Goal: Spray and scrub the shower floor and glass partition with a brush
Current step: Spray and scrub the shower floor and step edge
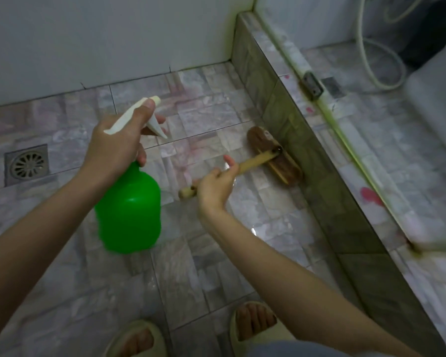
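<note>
Two hands occupied, both grasping. Left hand (116,148): wrapped round white trigger head of green spray bottle (129,212), held up above wet tiled shower floor (216,253). Right hand (215,188): clenched on wooden handle of brush (264,140); brush head down on floor, tight against tiled curb (268,86). Floor drain (27,164) well apart, at left.
</note>
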Tool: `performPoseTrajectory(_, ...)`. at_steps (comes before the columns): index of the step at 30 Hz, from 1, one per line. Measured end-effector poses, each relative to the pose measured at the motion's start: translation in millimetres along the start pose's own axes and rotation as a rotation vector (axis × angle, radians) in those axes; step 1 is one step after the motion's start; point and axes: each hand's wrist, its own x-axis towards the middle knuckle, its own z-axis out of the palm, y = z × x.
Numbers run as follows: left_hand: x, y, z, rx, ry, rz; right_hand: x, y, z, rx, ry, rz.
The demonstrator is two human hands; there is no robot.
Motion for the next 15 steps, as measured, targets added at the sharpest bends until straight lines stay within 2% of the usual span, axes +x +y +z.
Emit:
performPoseTrajectory(3,0.0,0.2,-4.8,-0.001,0.006,-0.014,29.2,-13.9,-15.0,-0.125,-0.169,-0.121)
performPoseTrajectory(5,2.2,-1.0,-9.4,-0.03,0.05,-0.012,43.6,-23.2,-35.5,-0.342,-0.321,-0.373)
performPoseTrajectory(7,3.0,-1.0,-11.8,-0.055,0.072,-0.014,61.5,-32.8,-51.2,-0.836,-0.394,-0.692)
performPoseTrajectory(9,2.7,0.2,-10.8,-0.042,0.074,-0.015,77.5,-40.7,-59.1,-1.378,-0.3,-0.917)
performPoseTrajectory(11,2.2,2.5,-7.5,-0.023,0.076,-0.02,90.2,-45.7,-59.4,-1.572,-0.215,-1.015)
performPoseTrajectory(13,2.7,2.8,-4.6,-0.03,0.07,-0.014,105.3,-47.5,-54.4,-1.628,-0.171,-1.091)
performPoseTrajectory(15,3.3,2.6,-2.2,-0.052,0.067,-0.017,116.4,-54.0,-50.2,-1.622,-0.281,-0.991)
